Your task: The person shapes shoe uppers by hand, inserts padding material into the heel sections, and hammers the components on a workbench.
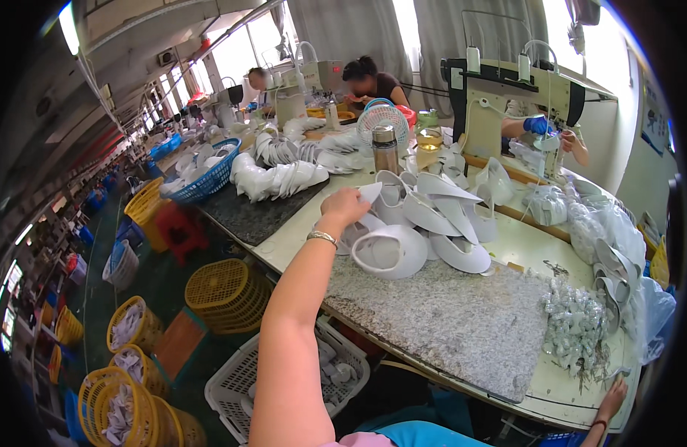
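Note:
My left hand [345, 205] reaches across the work table, its fingers closed on the edge of a white shoe upper [371, 192] at the left side of a pile. Several more white uppers lie heaped beside it; the nearest, a rounded upper [392, 252], shows its open collar. Far to the lower right, my right hand [615, 396] rests at the table edge with its fingers drawn together. A small greyish thing [619, 372] shows at its fingertips, too small to name.
A grey stone slab [440, 316] lies before the pile. Clear plastic scraps [576, 322] and plastic bags [585, 227] crowd the right. Behind stand a steel flask [384, 151] and a sewing machine [500, 104]; co-workers sit beyond. A white crate [231, 378] and yellow baskets [225, 290] stand left below.

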{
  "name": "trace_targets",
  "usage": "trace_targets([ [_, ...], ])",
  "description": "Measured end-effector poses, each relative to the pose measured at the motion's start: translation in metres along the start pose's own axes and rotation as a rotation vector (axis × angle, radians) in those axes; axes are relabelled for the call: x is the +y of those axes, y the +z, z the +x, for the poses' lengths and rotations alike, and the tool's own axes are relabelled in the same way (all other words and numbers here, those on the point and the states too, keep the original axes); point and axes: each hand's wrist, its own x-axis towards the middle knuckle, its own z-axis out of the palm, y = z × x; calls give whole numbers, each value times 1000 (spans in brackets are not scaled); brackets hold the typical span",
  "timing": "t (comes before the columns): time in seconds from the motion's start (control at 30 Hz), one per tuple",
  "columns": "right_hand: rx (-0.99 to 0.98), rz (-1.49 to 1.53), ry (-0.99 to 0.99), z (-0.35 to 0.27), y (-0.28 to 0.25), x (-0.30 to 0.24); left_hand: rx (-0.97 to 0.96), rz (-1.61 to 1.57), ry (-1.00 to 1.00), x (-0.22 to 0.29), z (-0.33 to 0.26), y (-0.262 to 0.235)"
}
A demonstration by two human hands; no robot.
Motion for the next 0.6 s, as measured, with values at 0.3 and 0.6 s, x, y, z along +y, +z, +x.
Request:
trace_targets([
  [0.3,-31,-19,-4,-5,-12,-9,278,256,179,-18,-15,10],
  [0.6,-4,-60,-4,4,-12,-17,521,580,368,-49,-13,12],
])
